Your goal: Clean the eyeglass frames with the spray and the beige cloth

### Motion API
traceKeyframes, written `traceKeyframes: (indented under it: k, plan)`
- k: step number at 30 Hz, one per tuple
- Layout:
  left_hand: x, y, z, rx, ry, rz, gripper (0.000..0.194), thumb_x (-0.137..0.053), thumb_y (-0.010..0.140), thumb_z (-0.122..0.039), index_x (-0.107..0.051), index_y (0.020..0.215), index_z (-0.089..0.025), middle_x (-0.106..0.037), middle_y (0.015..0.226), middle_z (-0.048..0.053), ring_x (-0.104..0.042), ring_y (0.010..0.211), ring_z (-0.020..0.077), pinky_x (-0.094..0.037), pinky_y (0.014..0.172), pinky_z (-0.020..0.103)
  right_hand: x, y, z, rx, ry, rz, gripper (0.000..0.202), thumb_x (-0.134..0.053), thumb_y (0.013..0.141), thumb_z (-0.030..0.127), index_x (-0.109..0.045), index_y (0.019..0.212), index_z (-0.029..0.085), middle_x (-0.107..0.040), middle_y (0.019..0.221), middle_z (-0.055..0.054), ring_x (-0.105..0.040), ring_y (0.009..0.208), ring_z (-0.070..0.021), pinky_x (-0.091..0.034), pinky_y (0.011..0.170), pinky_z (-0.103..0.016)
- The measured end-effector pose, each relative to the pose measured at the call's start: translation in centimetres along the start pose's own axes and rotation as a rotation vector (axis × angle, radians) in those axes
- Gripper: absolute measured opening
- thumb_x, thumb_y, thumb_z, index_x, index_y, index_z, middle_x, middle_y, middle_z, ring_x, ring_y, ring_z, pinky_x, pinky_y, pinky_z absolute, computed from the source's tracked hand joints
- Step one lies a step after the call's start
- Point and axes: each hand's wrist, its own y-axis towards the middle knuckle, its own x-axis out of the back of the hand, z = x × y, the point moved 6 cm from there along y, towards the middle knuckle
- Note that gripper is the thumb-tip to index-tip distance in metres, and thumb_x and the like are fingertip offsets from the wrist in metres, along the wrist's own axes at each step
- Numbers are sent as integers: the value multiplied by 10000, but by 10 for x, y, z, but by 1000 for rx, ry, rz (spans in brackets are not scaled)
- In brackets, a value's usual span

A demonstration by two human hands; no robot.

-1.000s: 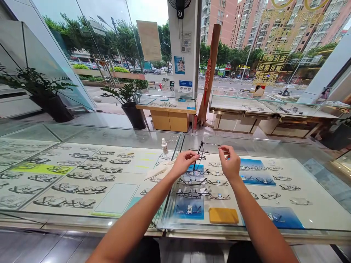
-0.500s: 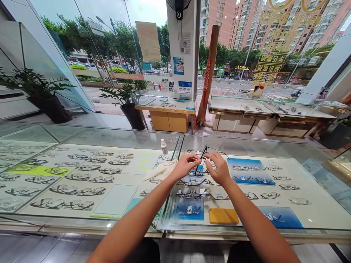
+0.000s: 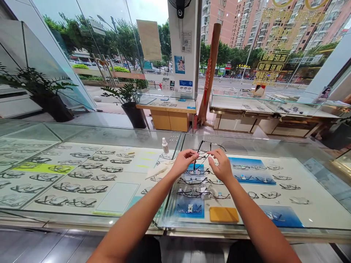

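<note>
My left hand (image 3: pixel 184 160) pinches a pair of thin dark-framed eyeglasses (image 3: pixel 200 147) between thumb and fingers, above the glass counter. One dark temple points down past my left fingertips. My right hand (image 3: pixel 221 166) is at the same eyeglasses, its fingers bent and fingertips at the frame's lower side; its thumb sits slightly apart below. Just left of my left hand, a pale crumpled cloth (image 3: pixel 160 170) lies on the counter. Behind the cloth stands a small white bottle (image 3: pixel 165 146).
The glass display counter (image 3: pixel 175 223) spans the front and holds rows of eyeglasses. A mustard-yellow case (image 3: pixel 224 214) lies near its front edge. Blue display cards (image 3: pixel 246 164) are right of my hands. Beyond are a potted plant (image 3: pixel 133 115), a wooden post (image 3: pixel 210 73) and other showcases.
The eyeglasses have turned and tipped, so their front now spreads rightward above my hands. My right hand has shifted slightly right, with its fingers raised and thumb farther from my left hand.
</note>
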Motion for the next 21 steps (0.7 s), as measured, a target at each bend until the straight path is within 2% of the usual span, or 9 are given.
traceKeyframes:
  k: [4,7,11,14,18,21]
  plan:
    - [-1,0,2,-15,26,20,491,-881,765,-626,-749,886,-168,-711,833,46,-634,768,163,-576,753,315,1,-2,-2,9,-53,-59,245,-581,1033,334,-780,1144,245,-663,1248,-139,-653,1138,-305,-544,983,-485]
    - [-3,0,3,-24,34,42,489,-877,771,-623,-751,892,-166,-703,816,42,-630,743,158,-572,740,313,0,-3,-4,2,-86,-73,219,-619,1013,352,-791,1092,243,-608,1434,-164,-581,1344,-363,-527,1041,-532]
    - [-2,0,2,-16,15,14,491,-886,761,-624,-749,888,-170,-723,843,51,-657,779,171,-594,763,325,-3,-3,-6,1,-82,-35,210,-623,1010,353,-781,1075,231,-588,1527,-171,-537,1420,-380,-516,1084,-564]
    - [2,-1,0,9,-25,-47,513,-900,734,-639,-754,898,-175,-744,891,61,-679,842,186,-619,798,339,0,-1,-6,10,-98,-52,185,-616,1012,337,-774,1020,240,-660,1473,-146,-538,1424,-372,-469,1151,-590]
    - [9,0,-3,18,-103,-131,541,-928,686,-648,-761,901,-181,-746,920,62,-703,918,204,-647,846,361,2,0,-9,-13,-132,-77,168,-612,1010,310,-760,950,258,-795,1250,-96,-604,1345,-359,-461,1127,-584]
    - [16,1,-6,-3,-162,-208,563,-934,663,-667,-757,891,-184,-740,931,67,-710,961,218,-655,849,366,2,-1,-12,-38,-143,-82,168,-601,1017,303,-748,949,259,-833,1094,-64,-677,1242,-337,-424,1157,-593]
